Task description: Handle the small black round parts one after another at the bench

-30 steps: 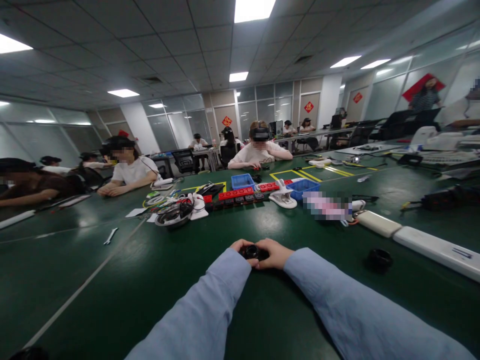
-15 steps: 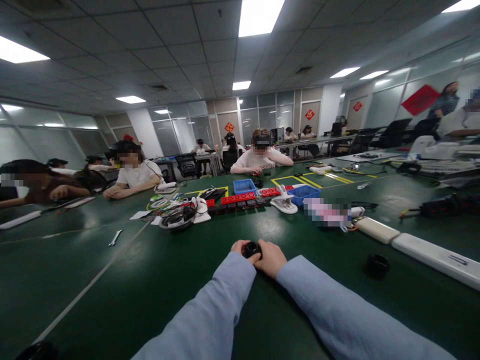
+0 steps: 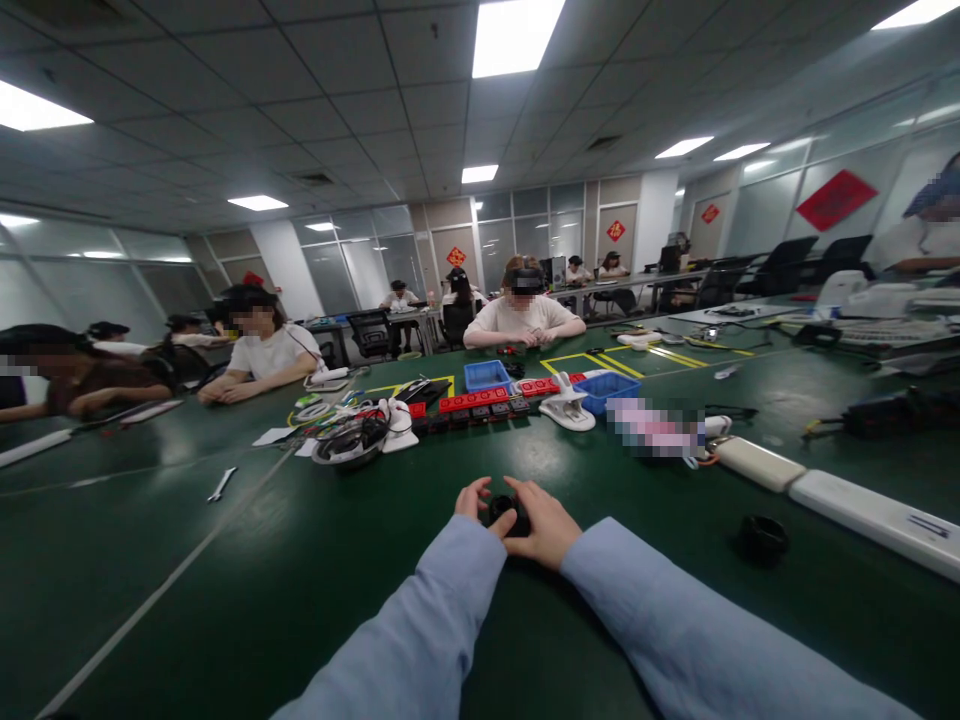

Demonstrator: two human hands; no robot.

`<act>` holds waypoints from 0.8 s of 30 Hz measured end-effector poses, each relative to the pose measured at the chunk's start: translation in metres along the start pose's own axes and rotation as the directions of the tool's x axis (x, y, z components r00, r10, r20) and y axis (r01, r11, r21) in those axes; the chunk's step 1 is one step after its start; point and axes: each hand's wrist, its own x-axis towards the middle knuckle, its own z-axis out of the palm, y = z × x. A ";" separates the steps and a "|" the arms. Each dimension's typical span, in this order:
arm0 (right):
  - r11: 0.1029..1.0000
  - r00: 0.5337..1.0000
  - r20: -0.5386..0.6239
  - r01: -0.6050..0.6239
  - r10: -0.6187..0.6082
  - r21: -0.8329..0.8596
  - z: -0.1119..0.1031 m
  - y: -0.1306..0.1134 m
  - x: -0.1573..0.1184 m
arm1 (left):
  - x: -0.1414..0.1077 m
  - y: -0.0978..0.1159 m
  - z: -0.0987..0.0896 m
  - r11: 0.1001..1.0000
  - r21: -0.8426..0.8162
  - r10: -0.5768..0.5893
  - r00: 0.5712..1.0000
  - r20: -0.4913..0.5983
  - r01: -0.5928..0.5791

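Note:
In the head view, a small black round part [image 3: 507, 514] with a ring-like top sits at the middle of the near table, between my two hands. My left hand [image 3: 480, 503] is on its left side, fingers lifted and apart, with the thumb crossing in front of the part. On the other side my right hand [image 3: 546, 522] curves about it, its fingers spread and raised off the top. Whether either thumb still touches the part is hard to tell. A second black ring-shaped part [image 3: 763, 540] lies to the right of my right forearm.
Ahead on the green table [image 3: 360, 590] are a red-and-black row of blocks [image 3: 484, 402], blue trays [image 3: 487, 376], a white clamp [image 3: 568, 408] and a bowl of cables [image 3: 349, 445]. A wrench [image 3: 221, 485] lies left. White bars [image 3: 874, 515] are at right. Several people sit around.
My fingers have loosened and spread away from the black part, which both hands gripped before. The hands and the part are slightly lower in view, and the camera has shifted a little.

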 end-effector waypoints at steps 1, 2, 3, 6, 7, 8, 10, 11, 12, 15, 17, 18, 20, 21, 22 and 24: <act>1.000 1.000 -0.024 0.001 -0.001 0.017 -0.001 -0.001 0.000 | 0.003 -0.001 -0.001 1.000 -0.020 -0.015 0.999 -0.038 0.015; 0.999 0.999 -0.051 0.005 -0.003 0.036 -0.001 -0.001 0.000 | 0.006 -0.003 -0.002 0.998 -0.057 -0.034 0.997 -0.074 0.030; 0.998 0.997 -0.077 0.011 -0.007 0.054 -0.002 -0.001 0.000 | 0.009 -0.004 -0.004 0.993 -0.107 -0.061 0.993 -0.097 0.051; 0.997 0.986 -0.164 0.021 -0.008 0.079 -0.001 0.000 0.001 | 0.017 -0.005 -0.012 0.948 -0.267 -0.186 0.982 -0.020 0.174; 0.997 0.982 -0.191 0.018 -0.003 0.075 -0.001 0.001 0.002 | 0.019 -0.005 -0.015 0.928 -0.298 -0.229 0.973 0.010 0.221; 0.998 0.977 -0.211 0.012 0.001 0.065 -0.001 0.002 0.003 | 0.020 -0.005 -0.017 0.912 -0.318 -0.263 0.965 0.026 0.257; 1.000 0.973 -0.229 -0.009 0.012 0.015 -0.002 0.004 0.005 | 0.021 -0.005 -0.019 0.897 -0.337 -0.299 0.954 0.013 0.286; 0.999 0.974 -0.227 -0.024 0.018 -0.023 -0.003 0.004 0.005 | 0.021 -0.004 -0.020 0.893 -0.345 -0.308 0.951 0.004 0.290; 0.997 0.974 -0.225 -0.043 0.028 -0.064 -0.004 0.004 0.006 | 0.021 -0.004 -0.020 0.888 -0.348 -0.316 0.949 0.012 0.300; 0.985 0.964 -0.256 -0.104 0.066 -0.137 -0.007 0.004 0.007 | 0.019 -0.001 -0.020 0.875 -0.344 -0.348 0.937 0.044 0.341; 0.987 0.957 -0.275 -0.121 0.089 -0.104 -0.008 0.005 0.007 | 0.018 0.002 -0.021 0.884 -0.304 -0.358 0.933 0.047 0.355; 0.990 0.957 -0.271 -0.125 0.104 -0.061 -0.008 0.006 0.007 | 0.017 0.004 -0.022 0.898 -0.265 -0.353 0.934 0.046 0.352; 0.991 0.961 -0.242 -0.125 0.135 0.053 -0.006 0.007 0.008 | 0.016 0.009 -0.025 0.931 -0.165 -0.323 0.945 0.041 0.326; 0.987 0.964 -0.224 -0.123 0.144 0.105 -0.006 0.008 0.008 | 0.016 0.011 -0.026 0.944 -0.116 -0.306 0.951 0.039 0.309; 0.983 0.966 -0.212 -0.117 0.147 0.144 -0.005 0.009 0.009 | 0.016 0.013 -0.027 0.952 -0.076 -0.294 0.955 0.039 0.296; 0.979 0.971 -0.197 -0.100 0.136 0.180 -0.004 0.010 0.010 | 0.016 0.014 -0.027 0.958 -0.026 -0.284 0.958 0.042 0.285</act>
